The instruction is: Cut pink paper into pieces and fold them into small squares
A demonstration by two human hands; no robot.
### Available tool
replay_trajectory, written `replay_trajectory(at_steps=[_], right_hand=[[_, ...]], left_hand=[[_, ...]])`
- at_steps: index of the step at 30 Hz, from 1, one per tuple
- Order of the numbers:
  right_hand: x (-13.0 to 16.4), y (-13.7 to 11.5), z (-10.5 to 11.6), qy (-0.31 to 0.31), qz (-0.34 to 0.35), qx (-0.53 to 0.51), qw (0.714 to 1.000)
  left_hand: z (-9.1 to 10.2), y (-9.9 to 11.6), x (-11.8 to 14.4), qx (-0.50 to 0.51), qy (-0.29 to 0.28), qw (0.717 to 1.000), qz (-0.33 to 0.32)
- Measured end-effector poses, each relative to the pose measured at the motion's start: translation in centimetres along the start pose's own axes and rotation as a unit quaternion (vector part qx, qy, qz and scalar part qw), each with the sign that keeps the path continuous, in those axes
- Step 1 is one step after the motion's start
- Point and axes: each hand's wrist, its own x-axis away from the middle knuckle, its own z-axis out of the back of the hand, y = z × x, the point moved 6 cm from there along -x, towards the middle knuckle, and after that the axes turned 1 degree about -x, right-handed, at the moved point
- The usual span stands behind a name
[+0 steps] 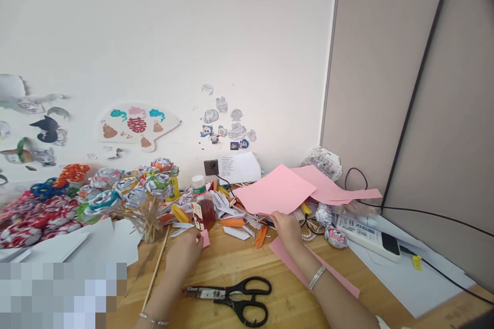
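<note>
Gripping pink sheet point(275, 191) edge, right hand point(286, 228).

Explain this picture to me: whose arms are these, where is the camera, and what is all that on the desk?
No machine here: a person wears a camera on the head, looking down at their own arms. The left hand pinches a small pink paper piece. The right hand touches the edge of a pink paper sheet. On the wooden desk lie black scissors, a thin wooden stick, a small bottle and many folded paper flowers.
</note>
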Motion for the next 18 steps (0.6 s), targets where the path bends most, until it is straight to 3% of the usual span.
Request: replay_trajectory(at_steps=[8, 14, 18], right_hand=[[0.0, 0.7, 0.5, 0.037, -0.042, -0.104, 0.993], [0.0, 0.2, 1.4, 0.051, -0.028, -0.167, 0.984], [0.4, -0.8, 3.0, 0.092, -0.005, -0.243, 0.966]], left_hand=[[0.5, 1.9, 0.7, 0.053, -0.013, 0.998, -0.028], [0.1, 1.8, 0.7, 0.119, -0.021, 0.993, -0.018], [-0.7, 2.9, 0.7, 0.208, -0.061, 0.976, -0.025]])
